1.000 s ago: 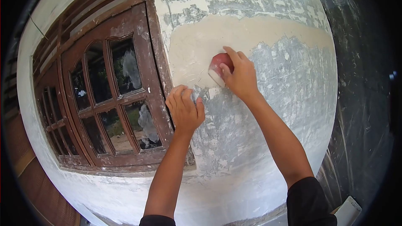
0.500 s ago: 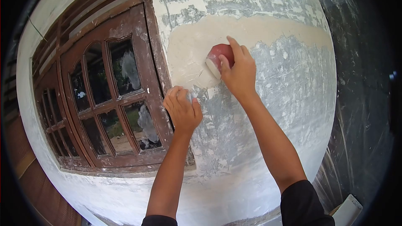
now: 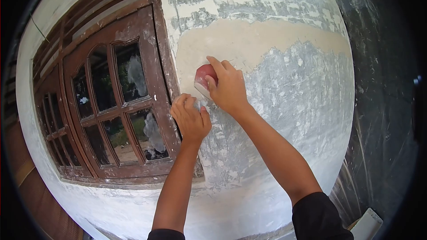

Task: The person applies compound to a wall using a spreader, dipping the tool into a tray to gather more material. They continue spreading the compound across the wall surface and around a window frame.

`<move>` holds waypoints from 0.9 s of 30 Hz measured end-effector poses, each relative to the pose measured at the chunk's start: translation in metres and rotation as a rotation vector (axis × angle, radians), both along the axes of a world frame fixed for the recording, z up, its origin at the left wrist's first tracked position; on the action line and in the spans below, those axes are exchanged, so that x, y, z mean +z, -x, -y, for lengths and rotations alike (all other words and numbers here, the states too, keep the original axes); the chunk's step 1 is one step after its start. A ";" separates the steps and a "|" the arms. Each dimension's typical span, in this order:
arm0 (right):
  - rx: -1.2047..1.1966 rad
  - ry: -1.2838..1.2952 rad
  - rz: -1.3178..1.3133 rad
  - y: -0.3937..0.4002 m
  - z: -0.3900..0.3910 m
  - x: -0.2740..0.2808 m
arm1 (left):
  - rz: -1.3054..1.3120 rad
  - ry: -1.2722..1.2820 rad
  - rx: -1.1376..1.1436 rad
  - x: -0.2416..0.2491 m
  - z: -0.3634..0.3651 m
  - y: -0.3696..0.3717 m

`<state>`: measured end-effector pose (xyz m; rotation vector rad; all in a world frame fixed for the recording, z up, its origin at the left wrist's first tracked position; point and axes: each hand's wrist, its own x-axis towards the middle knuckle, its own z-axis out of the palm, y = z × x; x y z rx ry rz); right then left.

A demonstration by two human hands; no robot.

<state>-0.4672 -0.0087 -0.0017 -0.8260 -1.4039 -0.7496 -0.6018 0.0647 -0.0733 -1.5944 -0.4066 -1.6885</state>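
My right hand grips a red putty spreader between thumb and fingers. The spreader's pale blade edge tilts against the lower part of a beige putty band on the wall. Just below and to its left, my left hand is beside the window frame's right edge, its fingers bent and the thumb a little apart. A small pale bluish patch shows between that thumb and the fingers; whether it is a held piece or the wall behind, I cannot make out.
A brown wooden window with several glass panes fills the left side. Around the putty, the wall is patchy grey and white. A dark sheet hangs at the right, with a white object at its foot.
My right hand has drawn the spreader down and to the left across the putty, closer to my left hand. My left hand has barely moved, and the view has shifted slightly.
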 end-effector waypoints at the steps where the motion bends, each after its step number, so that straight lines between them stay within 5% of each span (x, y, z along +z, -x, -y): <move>1: -0.031 -0.035 -0.103 -0.012 -0.006 0.005 | -0.015 0.005 0.009 0.000 -0.001 0.001; 6: -0.269 -0.215 -0.393 -0.079 0.016 0.020 | -0.018 -0.035 -0.005 0.001 -0.003 -0.001; 10: 0.096 -0.046 -0.061 -0.028 0.009 0.000 | -0.011 -0.038 0.010 0.001 -0.001 -0.001; 12: 0.007 0.024 0.122 -0.025 0.002 -0.007 | -0.021 -0.032 0.016 0.001 0.001 -0.001; 16: -0.106 -0.167 -0.284 -0.090 0.004 0.014 | -0.016 -0.061 0.011 0.002 0.001 -0.001; 18: -0.114 -0.249 -0.292 -0.096 0.011 0.019 | -0.011 -0.060 0.014 0.002 0.000 -0.001; 21: 0.174 -0.065 0.003 -0.053 0.011 0.012 | -0.011 -0.043 0.018 0.000 -0.001 0.000; 24: 0.058 0.013 0.145 -0.057 0.007 0.023 | -0.004 -0.040 0.011 0.002 0.000 -0.001; 27: -0.087 -0.176 -0.141 -0.106 0.003 0.050 | 0.012 -0.047 0.003 0.001 0.000 -0.002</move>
